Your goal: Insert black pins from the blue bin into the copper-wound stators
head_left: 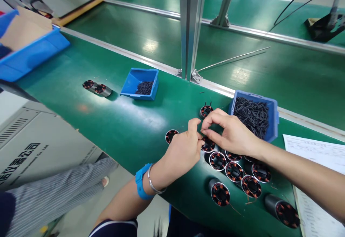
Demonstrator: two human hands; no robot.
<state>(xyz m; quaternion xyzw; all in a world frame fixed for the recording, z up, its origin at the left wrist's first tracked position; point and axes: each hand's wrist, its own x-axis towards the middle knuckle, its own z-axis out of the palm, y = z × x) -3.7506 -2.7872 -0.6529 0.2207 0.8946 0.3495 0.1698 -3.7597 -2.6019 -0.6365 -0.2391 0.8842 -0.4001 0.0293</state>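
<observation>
Right under the fingertips sits the metal cylinder [208, 145], copper coils showing inside its round mouth, the left hand's fingers at its rim and the right hand's just above. The left hand [183, 150] has its fingers bent in, the right hand [234, 132] brings thumb and forefinger together, and the two sets of tips nearly meet. From here I can't tell whether anything is pinched between them.

Just behind the fingers stands another cylinder [206, 112], two dark pins poking up. A single cylinder [170, 135] sits close by the left hand, partly covered by it. Toward the person, more cylinders [234, 172] crowd together, a tight spot beneath the right forearm. Beside the right wrist is the blue box [272, 122] heaped with black sticks, hemming that side in, and a paper sheet [318, 150] runs under the forearm.

Out to the left there's the roomier stretch: green tabletop [142, 122] reaching toward a small blue bin [129, 84] and two cylinders [104, 90]. The near table edge passes beneath the left forearm; a metal post [187, 32] rises at the back.
</observation>
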